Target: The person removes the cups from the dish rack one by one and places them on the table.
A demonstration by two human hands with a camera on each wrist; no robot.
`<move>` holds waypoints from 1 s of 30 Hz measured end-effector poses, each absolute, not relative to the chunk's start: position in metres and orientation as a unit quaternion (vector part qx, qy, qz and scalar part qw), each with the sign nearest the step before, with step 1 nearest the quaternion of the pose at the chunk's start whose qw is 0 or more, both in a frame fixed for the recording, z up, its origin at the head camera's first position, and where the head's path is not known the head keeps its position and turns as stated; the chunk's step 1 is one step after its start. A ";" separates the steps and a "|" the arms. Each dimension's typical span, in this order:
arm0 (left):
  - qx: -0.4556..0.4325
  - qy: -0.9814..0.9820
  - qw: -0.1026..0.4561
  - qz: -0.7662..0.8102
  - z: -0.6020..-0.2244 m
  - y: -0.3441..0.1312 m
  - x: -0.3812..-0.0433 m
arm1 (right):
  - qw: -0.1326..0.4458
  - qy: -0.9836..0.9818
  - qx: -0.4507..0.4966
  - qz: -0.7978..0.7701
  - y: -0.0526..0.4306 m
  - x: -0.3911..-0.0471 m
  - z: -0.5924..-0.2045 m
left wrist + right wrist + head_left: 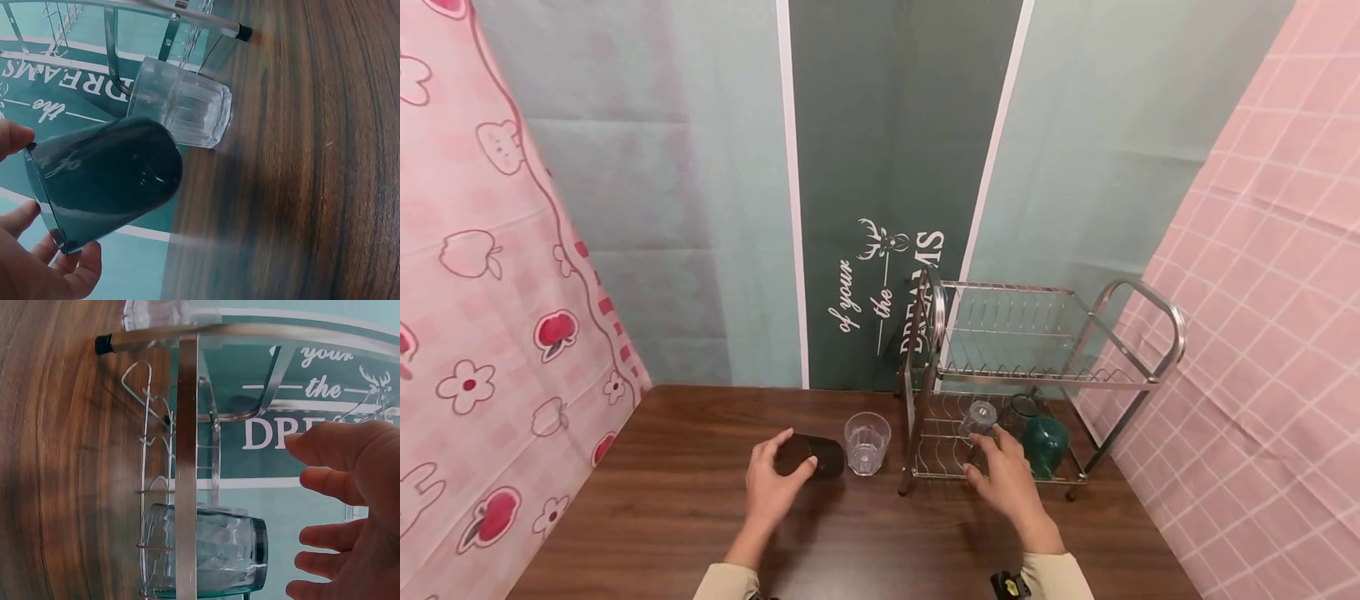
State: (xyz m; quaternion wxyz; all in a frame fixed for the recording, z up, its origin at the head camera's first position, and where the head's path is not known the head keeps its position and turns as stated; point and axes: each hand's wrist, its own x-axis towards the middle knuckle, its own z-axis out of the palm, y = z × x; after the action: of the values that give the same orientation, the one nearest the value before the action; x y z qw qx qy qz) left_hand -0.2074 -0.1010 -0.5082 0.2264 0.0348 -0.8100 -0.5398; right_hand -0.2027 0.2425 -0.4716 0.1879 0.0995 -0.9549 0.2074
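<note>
The left hand [773, 482] grips one dark cup [814, 457] beside one clear glass [867, 443]. The right hand [1009, 482], fingers [334, 536] apart, is by one rack [1045, 381] with three cups [1021, 410].

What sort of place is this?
Perhaps a small set dressed up like a kitchen corner, rather than a real kitchen. A metal dish rack with glasses in its lower tier stands on a wood-grain table, and creased, printed hangings surround it.

Shiny, smooth and woven
Glossy dark cup [106, 187], smooth glassy tumbler [867, 446], polished metal rack [1045, 382] at right, wood-grained table [880, 542], creased far cloth [625, 208].
</note>
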 end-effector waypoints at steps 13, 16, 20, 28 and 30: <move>0.020 -0.859 0.190 -0.476 -0.514 -0.095 -0.226 | 0.190 -0.958 0.071 0.202 0.263 -0.228 -0.478; 0.007 -0.865 0.193 -0.463 -0.515 -0.092 -0.234 | 0.190 -0.959 0.069 0.201 0.266 -0.231 -0.478; 0.004 -0.870 0.189 -0.455 -0.517 -0.091 -0.240 | 0.170 -0.961 0.062 0.208 0.268 -0.232 -0.481; -0.004 -0.880 0.200 -0.430 -0.518 -0.090 -0.251 | 0.164 -0.955 0.063 0.239 0.270 -0.239 -0.485; -0.006 -0.880 0.202 -0.429 -0.517 -0.088 -0.254 | 0.162 -0.955 0.063 0.239 0.271 -0.242 -0.485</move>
State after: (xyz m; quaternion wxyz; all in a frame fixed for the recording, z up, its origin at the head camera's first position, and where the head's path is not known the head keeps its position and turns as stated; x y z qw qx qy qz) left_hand -0.2537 -0.0883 -0.5167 0.2023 -0.0062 -0.8804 -0.4288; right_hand -0.2418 0.2708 -0.4852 0.1620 0.0633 -0.9554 0.2388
